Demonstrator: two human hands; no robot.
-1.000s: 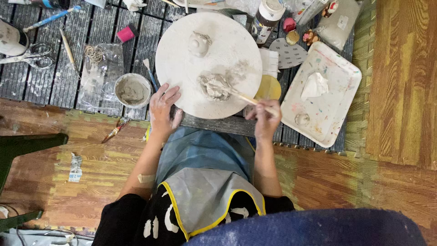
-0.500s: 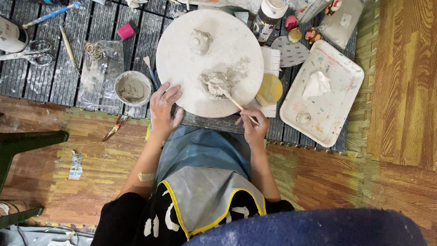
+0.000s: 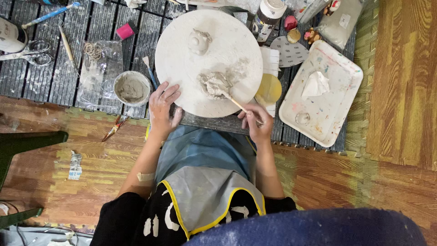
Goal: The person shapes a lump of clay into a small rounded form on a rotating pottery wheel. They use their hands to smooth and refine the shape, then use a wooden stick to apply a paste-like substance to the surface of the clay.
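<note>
Where slatted mat meets wood floor — round board | clay-smeared.

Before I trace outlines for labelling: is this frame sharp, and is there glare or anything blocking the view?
Head view: evenly lit, soft shadows, no strong glare; the round board, left hand and right hand look sharp; a blurred blue shape blocks the bottom edge.

Bare forearms, no sleeves below the elbow. Left hand and right hand both dusted with pale grey clay residue. Small tan adhesive bandage on left forearm. Black short-sleeved top with white shapes. Grey apron edged in yellow piping over light blue fabric across the lap.
</note>
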